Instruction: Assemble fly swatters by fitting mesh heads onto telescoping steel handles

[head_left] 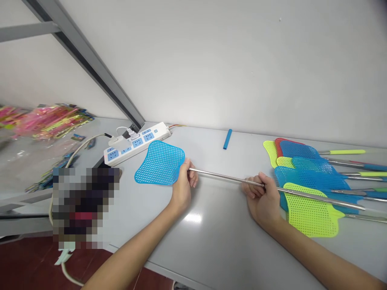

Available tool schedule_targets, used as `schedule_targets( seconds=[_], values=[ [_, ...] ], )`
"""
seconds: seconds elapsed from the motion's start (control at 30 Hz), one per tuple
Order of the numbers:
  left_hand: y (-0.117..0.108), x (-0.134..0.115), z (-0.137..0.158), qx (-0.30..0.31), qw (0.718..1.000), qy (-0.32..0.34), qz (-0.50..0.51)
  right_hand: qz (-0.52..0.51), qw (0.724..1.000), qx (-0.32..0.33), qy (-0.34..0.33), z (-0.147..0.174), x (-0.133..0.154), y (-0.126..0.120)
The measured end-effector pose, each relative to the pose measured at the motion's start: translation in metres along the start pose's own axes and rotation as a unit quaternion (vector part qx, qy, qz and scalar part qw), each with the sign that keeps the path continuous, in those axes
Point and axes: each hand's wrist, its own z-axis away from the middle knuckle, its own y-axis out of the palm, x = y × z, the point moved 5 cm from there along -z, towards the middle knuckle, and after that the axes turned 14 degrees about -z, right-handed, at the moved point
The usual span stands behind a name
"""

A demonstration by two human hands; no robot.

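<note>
A fly swatter with a blue mesh head (161, 163) and a long metal telescopic rod is held across the grey table, head to the left. My left hand (183, 185) is closed round the neck, where the head meets the rod. Further right along the rod, my right hand (263, 197) grips it with curled fingers. The rod's thicker part runs on to the right, over a pile of swatters. In that pile a yellow-green swatter (313, 213) lies nearest, with blue swatters (311, 177) and a red one (278, 146) behind it.
A short blue tube (227, 139) lies near the wall. At the left, a white power strip (137, 143) has plugs and cables in it. Bagged pink and yellow items (48, 123) sit beyond a grey metal frame (87, 60). A pixelated patch hides part of the table's left edge.
</note>
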Motion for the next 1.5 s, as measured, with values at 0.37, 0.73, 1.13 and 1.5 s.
schedule_targets(
  seconds=[0.37,0.73,1.13,1.5],
  values=[
    [0.016,0.010,0.010,0.097,0.990,-0.014,-0.104,0.170,0.980,0.092,0.053,0.002,-0.013,0.002],
    [0.047,0.003,0.042,0.320,0.934,0.013,-0.157,0.345,0.904,0.224,0.119,0.012,-0.017,0.013],
    [0.045,0.017,0.037,0.313,0.940,-0.065,-0.115,0.335,0.905,0.225,0.133,0.011,-0.020,0.006],
    [0.046,0.020,0.035,0.303,0.943,-0.119,-0.067,0.286,0.936,0.173,0.111,0.008,-0.021,0.001]
  ],
)
